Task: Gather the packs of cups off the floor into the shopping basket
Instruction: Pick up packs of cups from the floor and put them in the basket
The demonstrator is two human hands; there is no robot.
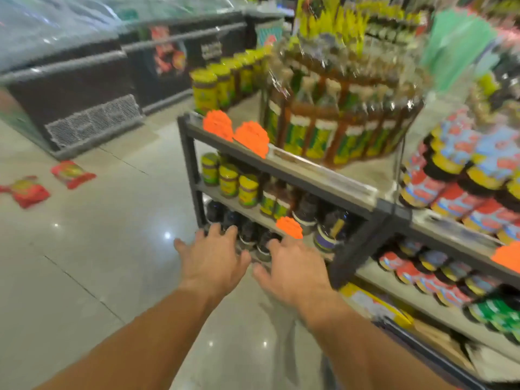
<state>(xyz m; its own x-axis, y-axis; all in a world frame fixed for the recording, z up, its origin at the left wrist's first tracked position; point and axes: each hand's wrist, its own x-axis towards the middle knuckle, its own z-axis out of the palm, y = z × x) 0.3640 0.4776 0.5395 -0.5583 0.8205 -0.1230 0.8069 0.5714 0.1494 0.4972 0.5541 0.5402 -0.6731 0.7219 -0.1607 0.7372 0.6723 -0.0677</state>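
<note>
Both my hands are out in front of me, palms down and empty. My left grip [213, 258] is spread open, fingers fanned apart, holding nothing. My right grip [292, 267] is open too, fingers loosely splayed, also holding nothing. The two hang just beside each other over the pale tiled floor [92, 249], near the front corner of a grey shelf rack [284, 167].

Past my fingertips, the lowest shelf at that corner carries dark jars [253, 235], too blurred to count. The shelf above holds three yellow-lidded jars [228, 180] at its left end. I count four orange starburst tags [251, 137] along the shelf edges.

Two red packs [71, 173] lie on the floor well to my left, close together, near the foot of a dark chest freezer [73, 88]. Whether they hold cups I cannot tell.
</note>
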